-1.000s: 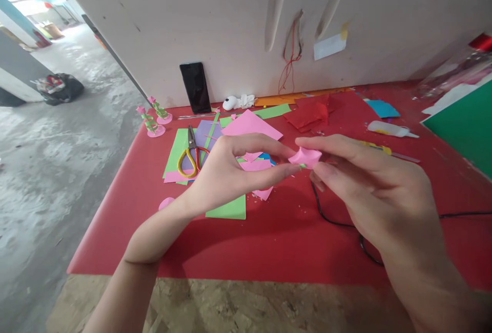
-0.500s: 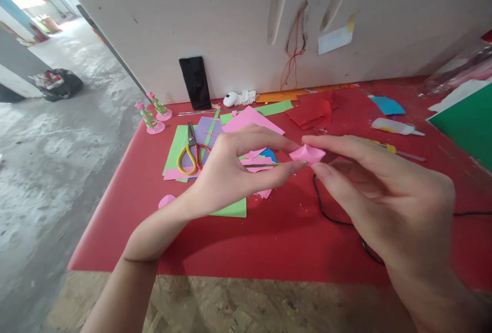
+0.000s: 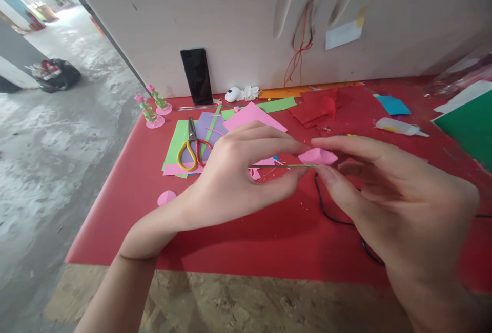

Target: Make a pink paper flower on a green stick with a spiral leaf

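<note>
head view: the red counter (image 3: 215, 246) spreads beneath my right grip (image 3: 403, 200) and left grip (image 3: 230, 184), both raised over its middle, nearly closed, thumb to fingertips. a black phone (image 3: 197, 77) stands tilted at the back edge; scissors (image 3: 191, 130) lie toward the left edge, and two paper flowers (image 3: 147, 110) stand by the back left corner. i pinch the folded pink paper (image 3: 318, 157) at either end, a thin stem (image 3: 274, 166) running leftward just below it.
</note>
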`<act>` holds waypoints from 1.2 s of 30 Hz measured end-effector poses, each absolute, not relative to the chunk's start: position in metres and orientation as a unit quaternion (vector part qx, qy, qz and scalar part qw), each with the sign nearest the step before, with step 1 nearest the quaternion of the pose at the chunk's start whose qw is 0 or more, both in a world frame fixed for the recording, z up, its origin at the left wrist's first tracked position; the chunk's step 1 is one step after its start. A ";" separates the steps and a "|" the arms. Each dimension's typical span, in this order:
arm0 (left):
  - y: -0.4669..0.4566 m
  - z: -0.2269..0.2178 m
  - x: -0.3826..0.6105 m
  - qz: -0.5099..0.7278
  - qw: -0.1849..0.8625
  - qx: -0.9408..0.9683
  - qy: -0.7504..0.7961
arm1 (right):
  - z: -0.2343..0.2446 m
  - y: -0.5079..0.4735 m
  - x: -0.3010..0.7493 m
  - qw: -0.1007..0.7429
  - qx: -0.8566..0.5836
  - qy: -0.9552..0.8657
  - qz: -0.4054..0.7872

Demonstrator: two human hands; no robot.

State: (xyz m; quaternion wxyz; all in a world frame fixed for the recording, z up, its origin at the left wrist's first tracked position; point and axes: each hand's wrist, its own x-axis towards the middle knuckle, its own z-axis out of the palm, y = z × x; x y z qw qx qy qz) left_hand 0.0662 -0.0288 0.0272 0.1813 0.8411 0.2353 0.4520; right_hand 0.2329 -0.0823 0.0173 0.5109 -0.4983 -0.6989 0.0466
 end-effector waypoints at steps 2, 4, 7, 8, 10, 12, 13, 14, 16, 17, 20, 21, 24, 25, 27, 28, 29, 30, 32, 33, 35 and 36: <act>-0.029 0.027 0.066 0.449 0.170 0.844 0.239 | 0.017 -0.083 0.233 0.508 -0.505 -0.697 0.044; -0.030 0.027 0.066 0.450 0.161 0.846 0.236 | 0.016 -0.083 0.233 0.505 -0.506 -0.698 0.040; -0.030 0.027 0.066 0.452 0.152 0.847 0.233 | 0.015 -0.084 0.234 0.504 -0.504 -0.701 0.034; -0.030 0.027 0.066 0.452 0.150 0.848 0.233 | 0.014 -0.084 0.234 0.504 -0.504 -0.700 0.033; -0.030 0.027 0.066 0.451 0.142 0.849 0.234 | 0.014 -0.084 0.234 0.504 -0.506 -0.699 0.033; -0.030 0.027 0.065 0.447 0.132 0.853 0.236 | 0.014 -0.085 0.234 0.500 -0.508 -0.701 0.032; -0.030 0.028 0.066 0.442 0.126 0.855 0.238 | 0.014 -0.086 0.234 0.498 -0.508 -0.702 0.032; -0.031 0.028 0.066 0.438 0.121 0.858 0.241 | 0.014 -0.086 0.235 0.498 -0.509 -0.701 0.033; -0.031 0.029 0.066 0.431 0.112 0.861 0.246 | 0.014 -0.086 0.235 0.498 -0.511 -0.699 0.039; -0.031 0.029 0.066 0.430 0.109 0.861 0.246 | 0.014 -0.086 0.235 0.499 -0.512 -0.698 0.041; -0.031 0.030 0.067 0.435 0.106 0.861 0.243 | 0.013 -0.086 0.236 0.497 -0.516 -0.696 0.045; -0.031 0.030 0.067 0.435 0.106 0.861 0.243 | 0.013 -0.086 0.235 0.497 -0.516 -0.696 0.046; -0.031 0.030 0.066 0.432 0.105 0.862 0.244 | 0.013 -0.086 0.235 0.495 -0.520 -0.695 0.048; -0.031 0.030 0.066 0.429 0.104 0.862 0.248 | 0.013 -0.086 0.235 0.494 -0.522 -0.694 0.048; -0.031 0.031 0.066 0.422 0.102 0.863 0.259 | 0.013 -0.086 0.235 0.490 -0.522 -0.697 0.047; -0.032 0.031 0.066 0.418 0.102 0.863 0.264 | 0.014 -0.087 0.236 0.489 -0.522 -0.698 0.048; -0.032 0.031 0.065 0.415 0.103 0.863 0.267 | 0.014 -0.087 0.237 0.488 -0.522 -0.697 0.049; -0.032 0.031 0.065 0.414 0.105 0.863 0.269 | 0.014 -0.088 0.237 0.490 -0.522 -0.697 0.051; -0.031 0.030 0.065 0.425 0.108 0.863 0.252 | 0.014 -0.089 0.238 0.495 -0.522 -0.692 0.059; -0.030 0.030 0.065 0.436 0.110 0.861 0.237 | 0.013 -0.089 0.238 0.498 -0.521 -0.691 0.061; -0.028 0.029 0.066 0.453 0.116 0.858 0.213 | 0.013 -0.089 0.237 0.502 -0.516 -0.692 0.058; -0.027 0.028 0.066 0.458 0.120 0.856 0.209 | 0.013 -0.089 0.236 0.502 -0.513 -0.694 0.055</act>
